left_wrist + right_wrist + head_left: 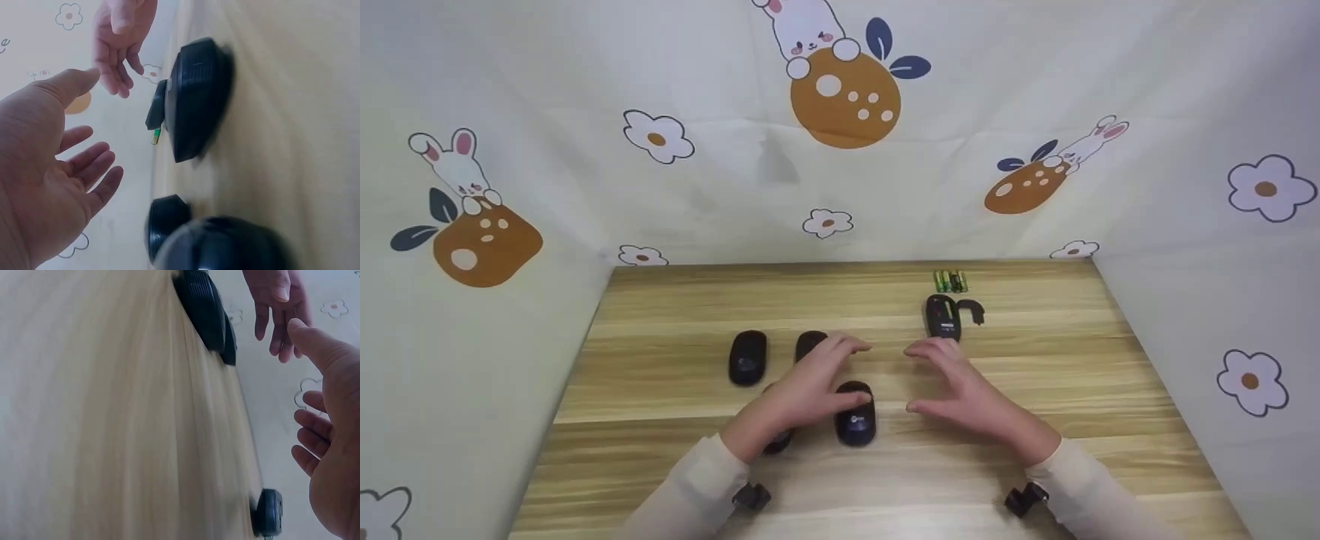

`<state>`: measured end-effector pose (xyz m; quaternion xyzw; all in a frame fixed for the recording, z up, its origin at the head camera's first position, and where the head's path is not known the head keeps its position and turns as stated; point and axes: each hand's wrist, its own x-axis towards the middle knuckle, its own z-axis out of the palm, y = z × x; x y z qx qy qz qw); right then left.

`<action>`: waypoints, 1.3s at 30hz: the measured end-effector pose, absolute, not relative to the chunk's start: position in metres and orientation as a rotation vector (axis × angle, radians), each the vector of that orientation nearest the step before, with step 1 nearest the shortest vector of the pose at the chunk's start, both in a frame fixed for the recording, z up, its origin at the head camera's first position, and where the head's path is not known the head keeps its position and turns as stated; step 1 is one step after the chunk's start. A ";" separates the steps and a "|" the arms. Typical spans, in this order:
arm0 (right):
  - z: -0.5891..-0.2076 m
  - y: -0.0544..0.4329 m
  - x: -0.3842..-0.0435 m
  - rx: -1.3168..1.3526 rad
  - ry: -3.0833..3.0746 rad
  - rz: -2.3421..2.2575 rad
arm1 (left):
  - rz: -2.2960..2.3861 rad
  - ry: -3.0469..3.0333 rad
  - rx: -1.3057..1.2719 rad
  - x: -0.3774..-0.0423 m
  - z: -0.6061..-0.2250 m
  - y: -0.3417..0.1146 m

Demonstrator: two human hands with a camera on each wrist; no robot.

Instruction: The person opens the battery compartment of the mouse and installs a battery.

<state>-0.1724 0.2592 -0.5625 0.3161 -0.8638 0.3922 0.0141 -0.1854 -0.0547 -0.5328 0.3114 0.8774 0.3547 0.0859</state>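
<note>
Both hands hover over the table with fingers loosely bent and nothing between them. The left hand [814, 386] is above several black computer mice; its thumb overlaps the top of the near mouse [856, 426] in the head view, while the left wrist view shows the palm apart from the mice. Partly behind its fingers is another mouse [810, 343], and one more mouse [778, 442] is mostly hidden under the wrist. The right hand [966, 388] is nearest an upturned mouse [943, 315] whose battery bay is uncovered, with a battery inside.
Beside the upturned mouse lies its curved black cover [973, 310]. Several green batteries [950, 282] stand in a row near the back edge. A further mouse [748, 358] lies at the left. Printed cloth walls [720, 202] enclose the wooden table [660, 300].
</note>
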 end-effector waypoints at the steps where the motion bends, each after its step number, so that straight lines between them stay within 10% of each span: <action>1: -0.563 0.256 -0.170 0.990 -2.701 1.227 | 1.048 2.617 0.928 -0.182 -0.534 -0.057; 39: -0.580 0.186 -0.147 1.058 -2.961 1.199 | 0.805 2.658 0.824 -0.142 -0.570 -0.066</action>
